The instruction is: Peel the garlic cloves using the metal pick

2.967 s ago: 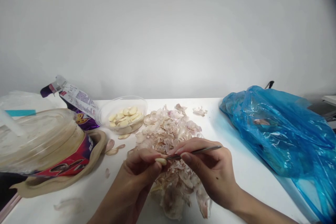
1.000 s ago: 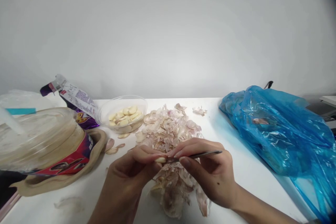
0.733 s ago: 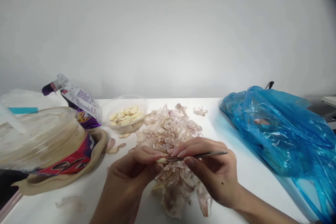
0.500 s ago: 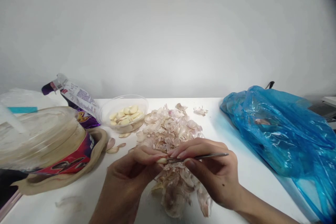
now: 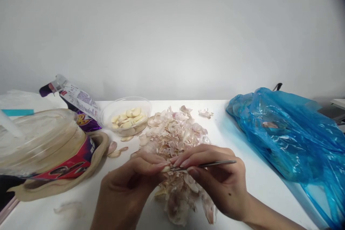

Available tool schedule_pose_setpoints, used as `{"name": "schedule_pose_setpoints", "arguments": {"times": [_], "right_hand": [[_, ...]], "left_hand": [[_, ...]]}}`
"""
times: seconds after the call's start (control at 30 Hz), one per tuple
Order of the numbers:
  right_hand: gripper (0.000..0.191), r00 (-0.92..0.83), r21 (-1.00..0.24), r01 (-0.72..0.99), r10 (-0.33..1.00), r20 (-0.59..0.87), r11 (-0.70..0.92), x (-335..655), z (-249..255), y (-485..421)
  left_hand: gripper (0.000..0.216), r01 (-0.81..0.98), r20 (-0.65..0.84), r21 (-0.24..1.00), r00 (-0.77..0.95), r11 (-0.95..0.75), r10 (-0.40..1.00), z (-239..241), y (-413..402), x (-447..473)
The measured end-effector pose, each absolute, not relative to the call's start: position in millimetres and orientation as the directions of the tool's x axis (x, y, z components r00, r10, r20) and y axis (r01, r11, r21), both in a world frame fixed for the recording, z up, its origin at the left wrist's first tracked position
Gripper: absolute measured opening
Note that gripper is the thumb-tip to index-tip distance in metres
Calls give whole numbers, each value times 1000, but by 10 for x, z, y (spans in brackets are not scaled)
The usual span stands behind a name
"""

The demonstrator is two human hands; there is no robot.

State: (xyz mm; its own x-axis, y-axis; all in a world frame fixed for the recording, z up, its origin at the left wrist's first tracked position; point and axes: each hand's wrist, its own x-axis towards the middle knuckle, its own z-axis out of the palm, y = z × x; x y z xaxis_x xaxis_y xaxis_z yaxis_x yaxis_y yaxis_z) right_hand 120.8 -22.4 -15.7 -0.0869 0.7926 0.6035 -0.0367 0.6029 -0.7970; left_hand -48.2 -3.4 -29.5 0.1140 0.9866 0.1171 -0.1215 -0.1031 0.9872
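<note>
Between thumb and fingers, my left hand (image 5: 130,179) pinches a small pale garlic clove (image 5: 166,169). My right hand (image 5: 215,176) is closed around a thin metal tool (image 5: 217,164), possibly a small knife; its tip touches the clove and its other end sticks out to the right. Both hands are close together over a heap of papery garlic skins (image 5: 175,133). Behind my left hand stands a clear plastic bowl (image 5: 104,115) with peeled garlic cloves (image 5: 130,116) in it. A few unpeeled cloves (image 5: 113,148) lie on the white table beside the bowl.
At the left, a large clear plastic tub (image 5: 54,140) with a red label sits in a beige cloth-like holder (image 5: 98,154). A purple snack packet (image 5: 87,120) leans behind it. A blue plastic bag (image 5: 283,136) covers the right side. A plain wall rises behind the table.
Both hands stay close together over the skins, with only slight shifts. The metal tool's outer end has dipped a little. The view has moved slightly.
</note>
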Motion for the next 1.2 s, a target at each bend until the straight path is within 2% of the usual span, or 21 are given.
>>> {"name": "schedule_pose_setpoints", "arguments": {"times": [0.27,0.57,0.9,1.03,1.2], "right_hand": [[14,-66,-870,-94,869,490,483,1213,-177,-214],[12,-47,-897,-46,896,441,439,1229,-182,-224],[12,-11,-872,25,872,489,489,1233,-169,-214],[14,-48,-818,48,820,571,573,1223,-148,-209],[15,-35,-802,90,807,590,590,1208,-148,-209]], "left_hand": [[15,-122,106,989,142,-89,984,-295,-19,-485],[13,-122,89,990,148,-71,985,-286,-41,-479],[8,-195,-114,973,57,123,992,-204,-7,-403],[8,-216,-110,969,64,122,992,-212,-4,-408],[7,-207,-77,974,86,93,993,-219,-10,-405]]}}
